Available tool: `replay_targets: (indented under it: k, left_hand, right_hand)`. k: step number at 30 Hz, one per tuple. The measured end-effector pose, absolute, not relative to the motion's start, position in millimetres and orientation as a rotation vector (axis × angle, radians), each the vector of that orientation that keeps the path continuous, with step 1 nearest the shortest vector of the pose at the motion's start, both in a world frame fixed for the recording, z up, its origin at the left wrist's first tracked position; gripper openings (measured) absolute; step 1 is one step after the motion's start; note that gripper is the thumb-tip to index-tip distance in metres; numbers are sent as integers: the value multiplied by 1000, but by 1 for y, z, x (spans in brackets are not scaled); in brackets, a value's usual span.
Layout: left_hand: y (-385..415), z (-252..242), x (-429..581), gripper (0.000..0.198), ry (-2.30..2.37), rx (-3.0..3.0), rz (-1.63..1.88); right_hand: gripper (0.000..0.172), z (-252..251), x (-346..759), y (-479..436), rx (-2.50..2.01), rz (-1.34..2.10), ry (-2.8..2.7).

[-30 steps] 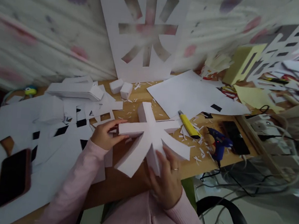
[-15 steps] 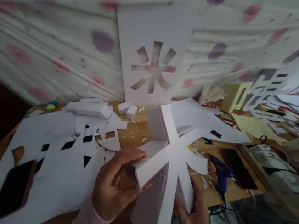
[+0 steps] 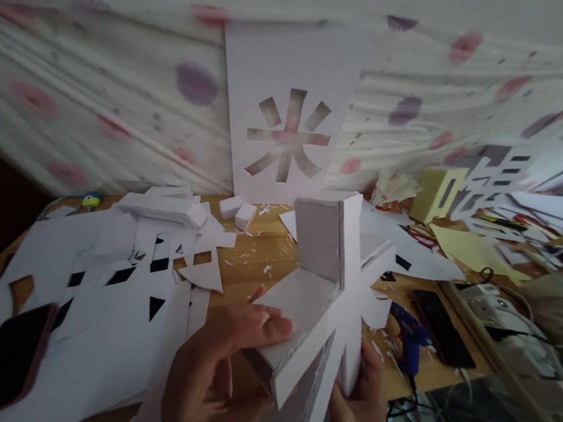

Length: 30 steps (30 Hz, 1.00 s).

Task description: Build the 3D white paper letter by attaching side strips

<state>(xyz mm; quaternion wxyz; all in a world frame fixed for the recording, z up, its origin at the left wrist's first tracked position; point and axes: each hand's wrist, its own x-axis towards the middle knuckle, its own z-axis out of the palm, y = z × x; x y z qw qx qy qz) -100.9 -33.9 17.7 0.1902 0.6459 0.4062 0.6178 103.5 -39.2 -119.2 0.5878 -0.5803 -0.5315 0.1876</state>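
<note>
Between my hands is a white foam-board character model (image 3: 352,292), built with raised side walls and several arms radiating from its middle. My left hand (image 3: 217,365) grips its lower left arm, thumb below and fingers on the upper wall. My right hand (image 3: 359,404) wraps round the lower right arm; part of the fingers is hidden behind the model. Its lower end runs out of view at the bottom. Straight ahead, a white board with a cut-out character (image 3: 288,136) leans against the patterned curtain.
White sheets and offcuts (image 3: 116,301) cover the left side, with a phone (image 3: 9,360) on them. Two small white blocks (image 3: 238,212) sit behind. At right lie a blue glue gun (image 3: 411,339), a dark phone (image 3: 444,327) and a power strip (image 3: 496,304). A yellow box (image 3: 437,194) stands farther back.
The model has turned and tilted in my hands, so its upper left side wall shows more and its front face less. Both hands stay on it.
</note>
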Motion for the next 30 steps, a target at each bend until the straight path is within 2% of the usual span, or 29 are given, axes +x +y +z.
replay_targets:
  k: [4, 13, 16, 20, 24, 30]
  left_hand:
    - [-32, 19, -99, 50, 1101, 1801, 1808]
    - [-27, 14, -105, 56, 1031, 1953, 1789]
    - [-19, 12, -113, 50, 946, 2133, 1723]
    - [-7, -1, -122, 40, 971, 1993, 1696]
    - [6, -17, -129, 53, 1157, 1925, 1671]
    - [16, -22, -132, 55, 1406, 1967, 1656]
  right_hand:
    - [49, -120, 104, -40, -1357, 438, -1231]
    - [57, -126, 110, -43, -1364, 388, -1327]
    - [55, -122, 106, -45, -1417, 377, -1339]
    - [50, -101, 95, -48, -1519, 352, -1273]
    - [47, -74, 87, -51, -1590, 227, -1335]
    - [49, -47, 82, -52, -1612, 252, -1372]
